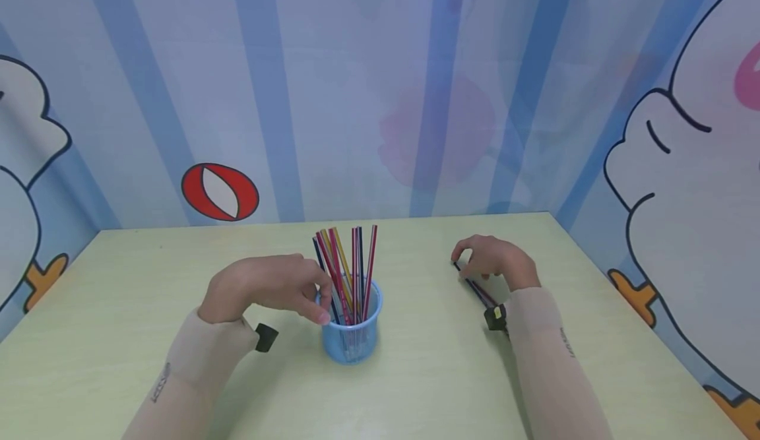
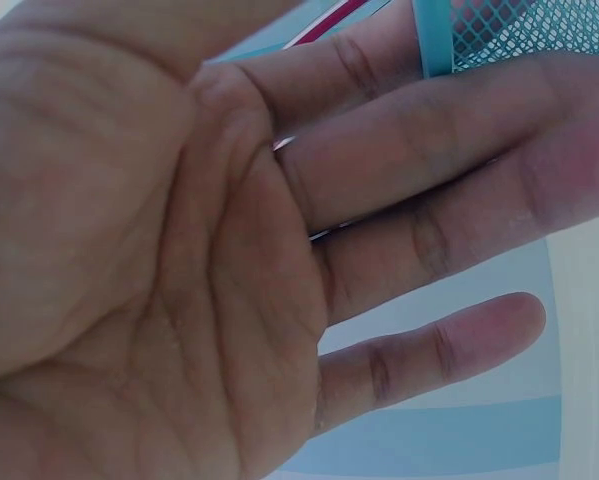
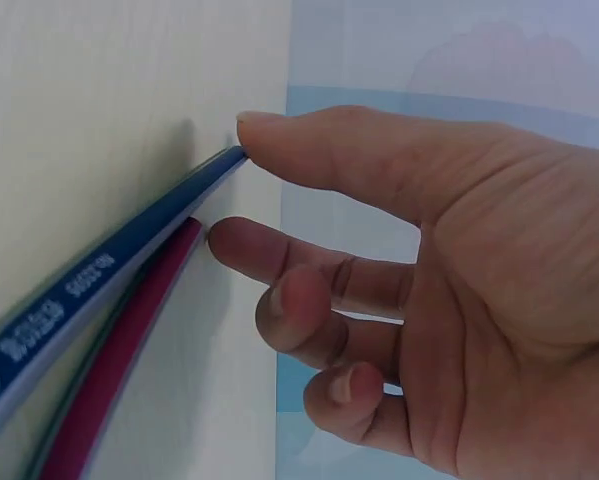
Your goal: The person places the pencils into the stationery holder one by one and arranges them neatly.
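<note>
A light blue mesh pencil cup (image 1: 351, 344) stands upright on the table, with several pencils (image 1: 347, 275) leaning in it, red, yellow and dark blue. My left hand (image 1: 270, 288) holds the cup at the left side of its rim. In the left wrist view the index finger goes behind the cup's rim (image 2: 434, 38), while the other fingers extend along the outside. Over at the right, my right hand (image 1: 489, 255) is at the far ends of a blue pencil (image 3: 109, 245) and a red pencil (image 3: 129, 340). The thumb touches the blue tip; the index finger is close to the red one, a gap between them.
The pale table (image 1: 415, 387) reaches back to a blue striped backdrop (image 1: 356, 97) with cartoon prints. Side panels with white cartoon figures (image 1: 700, 262) border it left and right. A small black device (image 1: 495, 317) is at the right cuff, overlapping the near ends of the pencils.
</note>
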The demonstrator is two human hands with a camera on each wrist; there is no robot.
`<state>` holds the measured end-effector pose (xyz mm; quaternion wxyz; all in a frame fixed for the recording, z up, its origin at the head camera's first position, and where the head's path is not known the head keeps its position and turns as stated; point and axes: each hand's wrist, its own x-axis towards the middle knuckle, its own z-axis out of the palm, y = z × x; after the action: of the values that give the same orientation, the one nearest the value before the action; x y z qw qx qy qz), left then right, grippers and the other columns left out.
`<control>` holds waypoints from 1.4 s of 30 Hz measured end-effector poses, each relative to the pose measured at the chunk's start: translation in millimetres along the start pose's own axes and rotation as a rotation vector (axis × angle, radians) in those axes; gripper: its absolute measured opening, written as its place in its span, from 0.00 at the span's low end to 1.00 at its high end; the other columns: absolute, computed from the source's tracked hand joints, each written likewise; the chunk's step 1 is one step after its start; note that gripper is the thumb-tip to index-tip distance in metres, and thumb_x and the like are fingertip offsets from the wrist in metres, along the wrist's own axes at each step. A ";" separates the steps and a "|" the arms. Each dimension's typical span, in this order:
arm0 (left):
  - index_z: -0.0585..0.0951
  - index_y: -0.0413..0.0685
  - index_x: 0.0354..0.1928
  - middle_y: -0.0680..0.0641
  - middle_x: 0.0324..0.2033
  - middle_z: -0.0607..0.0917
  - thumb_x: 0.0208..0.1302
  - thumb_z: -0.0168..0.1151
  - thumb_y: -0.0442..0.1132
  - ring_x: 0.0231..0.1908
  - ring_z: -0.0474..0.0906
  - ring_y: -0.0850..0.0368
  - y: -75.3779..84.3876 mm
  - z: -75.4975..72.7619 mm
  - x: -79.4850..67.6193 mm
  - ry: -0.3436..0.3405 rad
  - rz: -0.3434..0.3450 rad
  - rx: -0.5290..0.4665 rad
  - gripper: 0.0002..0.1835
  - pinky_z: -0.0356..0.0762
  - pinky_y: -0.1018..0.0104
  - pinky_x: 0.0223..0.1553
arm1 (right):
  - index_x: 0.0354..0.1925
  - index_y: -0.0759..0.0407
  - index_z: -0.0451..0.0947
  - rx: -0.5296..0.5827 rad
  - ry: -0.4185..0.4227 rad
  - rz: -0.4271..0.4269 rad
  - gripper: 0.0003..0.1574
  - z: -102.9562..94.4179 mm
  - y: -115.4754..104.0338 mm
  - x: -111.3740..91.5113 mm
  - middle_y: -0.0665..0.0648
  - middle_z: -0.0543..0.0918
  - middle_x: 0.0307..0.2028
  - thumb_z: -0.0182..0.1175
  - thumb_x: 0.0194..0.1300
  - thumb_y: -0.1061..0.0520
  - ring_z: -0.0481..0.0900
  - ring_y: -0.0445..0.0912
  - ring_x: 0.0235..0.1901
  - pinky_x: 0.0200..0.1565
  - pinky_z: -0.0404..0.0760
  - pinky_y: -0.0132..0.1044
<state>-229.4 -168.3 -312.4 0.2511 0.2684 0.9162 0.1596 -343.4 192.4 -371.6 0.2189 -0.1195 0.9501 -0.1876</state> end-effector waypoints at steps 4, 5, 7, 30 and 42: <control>0.81 0.56 0.33 0.56 0.15 0.64 0.63 0.71 0.46 0.19 0.60 0.63 0.9 -0.7 -0.2 -0.004 -0.003 0.001 0.07 0.60 0.66 0.28 | 0.56 0.49 0.77 0.004 0.002 0.000 0.19 3.6 -1.4 2.9 0.56 0.75 0.34 0.65 0.66 0.55 0.66 0.46 0.22 0.27 0.66 0.39; 0.81 0.56 0.33 0.56 0.15 0.64 0.63 0.71 0.46 0.19 0.60 0.62 1.1 -0.9 -0.2 -0.004 -0.007 -0.001 0.07 0.60 0.66 0.28 | 0.55 0.49 0.77 0.005 0.002 0.000 0.19 4.9 -1.9 3.9 0.55 0.74 0.31 0.65 0.66 0.56 0.64 0.45 0.21 0.27 0.65 0.38; 0.81 0.55 0.33 0.56 0.15 0.65 0.63 0.71 0.46 0.19 0.61 0.62 1.8 -1.4 -0.5 -0.008 -0.010 0.002 0.07 0.61 0.66 0.28 | 0.54 0.50 0.77 0.003 -0.002 -0.009 0.18 7.3 -3.1 5.8 0.54 0.72 0.27 0.65 0.66 0.58 0.62 0.44 0.19 0.27 0.66 0.38; 0.81 0.55 0.34 0.56 0.16 0.66 0.63 0.71 0.48 0.20 0.62 0.62 3.6 -1.9 -2.4 0.000 0.006 0.001 0.08 0.62 0.67 0.28 | 0.46 0.51 0.76 -0.090 -0.002 -0.027 0.11 15.7 -16.2 12.5 0.57 0.74 0.44 0.63 0.65 0.59 0.68 0.49 0.30 0.36 0.67 0.44; 0.82 0.56 0.34 0.56 0.16 0.64 0.63 0.70 0.47 0.19 0.61 0.63 1.8 -2.0 -1.9 -0.005 0.007 0.017 0.07 0.61 0.66 0.28 | 0.49 0.55 0.74 -0.022 -0.050 -0.130 0.14 9.5 -26.3 7.6 0.54 0.73 0.31 0.60 0.64 0.62 0.65 0.45 0.23 0.30 0.67 0.39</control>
<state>-228.4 -168.2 -309.2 0.2504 0.2739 0.9160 0.1521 -341.8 163.5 -371.6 0.2286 -0.1879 0.9366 -0.1877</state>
